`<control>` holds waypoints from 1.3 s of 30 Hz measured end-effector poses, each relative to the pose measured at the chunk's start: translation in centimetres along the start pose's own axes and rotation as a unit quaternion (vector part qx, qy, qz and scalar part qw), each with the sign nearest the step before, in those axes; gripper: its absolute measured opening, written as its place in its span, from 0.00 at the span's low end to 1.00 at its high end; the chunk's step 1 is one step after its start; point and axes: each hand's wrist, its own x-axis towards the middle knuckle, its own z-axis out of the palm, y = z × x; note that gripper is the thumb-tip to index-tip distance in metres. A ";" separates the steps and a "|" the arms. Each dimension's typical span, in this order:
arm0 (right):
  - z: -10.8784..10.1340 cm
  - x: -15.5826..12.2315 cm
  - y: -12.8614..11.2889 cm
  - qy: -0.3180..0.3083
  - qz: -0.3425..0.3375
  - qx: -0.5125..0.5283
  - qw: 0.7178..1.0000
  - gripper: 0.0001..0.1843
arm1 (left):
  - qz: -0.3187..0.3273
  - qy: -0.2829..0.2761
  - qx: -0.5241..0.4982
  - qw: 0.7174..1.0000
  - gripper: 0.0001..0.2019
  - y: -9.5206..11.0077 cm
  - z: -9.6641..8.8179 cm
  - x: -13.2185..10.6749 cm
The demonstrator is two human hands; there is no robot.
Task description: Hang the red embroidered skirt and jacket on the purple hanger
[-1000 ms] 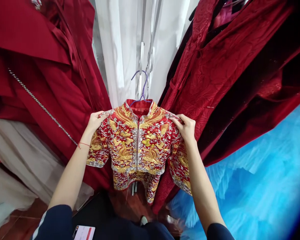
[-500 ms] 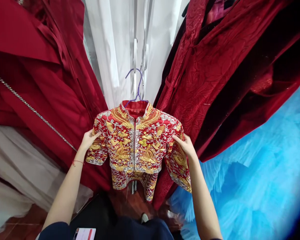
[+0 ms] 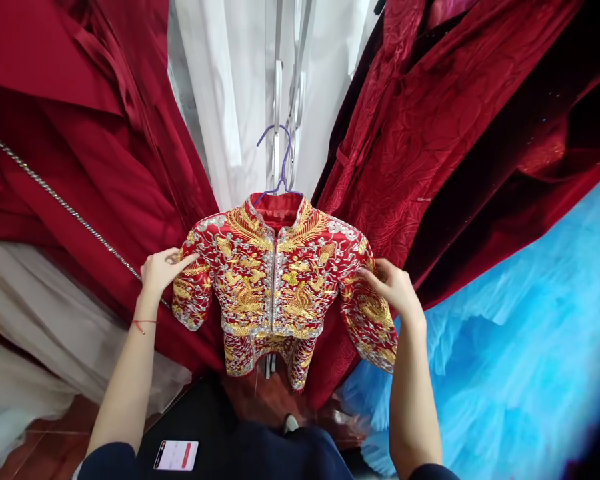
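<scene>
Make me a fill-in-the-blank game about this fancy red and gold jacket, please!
1. The embroidered jacket hangs on a ____ hanger.
2. The left hand has a thin ____ string tied around its wrist.
3. The right hand lies on one ____ of the jacket.
4. The fluffy tulle on the right of the jacket is bright ____.

Missing words: purple, red, sleeve, blue.
</scene>
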 end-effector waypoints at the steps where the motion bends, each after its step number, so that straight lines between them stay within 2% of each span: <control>1: -0.5 0.7 -1.7 0.030 -0.028 0.009 0.999 0.29 | 0.017 0.016 0.068 0.997 0.24 1.9 -0.5 0.3; 4: -0.7 3.7 -7.0 0.087 -0.127 -0.027 0.988 0.29 | 0.135 0.019 0.121 0.983 0.29 8.3 -1.1 1.9; 6: 0.3 5.8 -9.7 0.059 -0.158 -0.080 0.982 0.29 | 0.221 -0.029 0.111 0.969 0.32 11.9 -0.4 3.1; 8: 1.8 7.5 -11.1 0.021 -0.155 -0.152 0.976 0.32 | 0.247 -0.084 0.129 0.957 0.32 14.1 0.9 3.9; 10: 3.2 8.7 -11.3 0.009 -0.138 -0.209 0.968 0.36 | 0.236 -0.101 0.160 0.953 0.32 14.8 2.1 4.3; 13: 4.4 9.6 -10.4 0.025 -0.131 -0.237 0.962 0.37 | 0.223 -0.069 0.190 0.954 0.34 14.5 3.0 4.2; 16: 4.8 10.1 -9.5 0.032 -0.141 -0.233 0.962 0.37 | 0.218 -0.051 0.193 0.955 0.35 14.2 2.8 3.7; 23: 5.4 10.0 -9.1 0.048 -0.137 -0.210 0.967 0.35 | 0.201 -0.068 0.193 0.958 0.35 15.1 1.9 2.9; 26: 5.3 10.0 -9.1 0.034 -0.139 -0.195 0.970 0.33 | 0.195 -0.059 0.180 0.962 0.32 15.0 2.2 2.8; 30: 4.4 9.8 -8.4 0.008 -0.179 -0.133 0.975 0.29 | 0.200 -0.062 0.139 0.968 0.28 14.2 2.1 2.5; 32: 3.7 8.9 -7.5 0.036 -0.184 -0.065 0.980 0.29 | 0.202 -0.056 0.087 0.974 0.26 13.1 1.5 2.2; 35: 3.6 5.6 -5.4 0.131 -0.140 0.031 0.981 0.33 | 0.192 0.012 -0.030 0.981 0.29 9.9 0.8 0.5; 37: 4.5 2.3 -3.8 0.184 -0.105 0.044 0.976 0.34 | 0.165 0.075 -0.080 0.980 0.32 6.6 1.5 -2.1; 39: 6.2 -1.5 -2.5 0.194 -0.074 0.022 0.978 0.36 | 0.121 0.087 -0.082 0.985 0.36 2.9 3.7 -6.3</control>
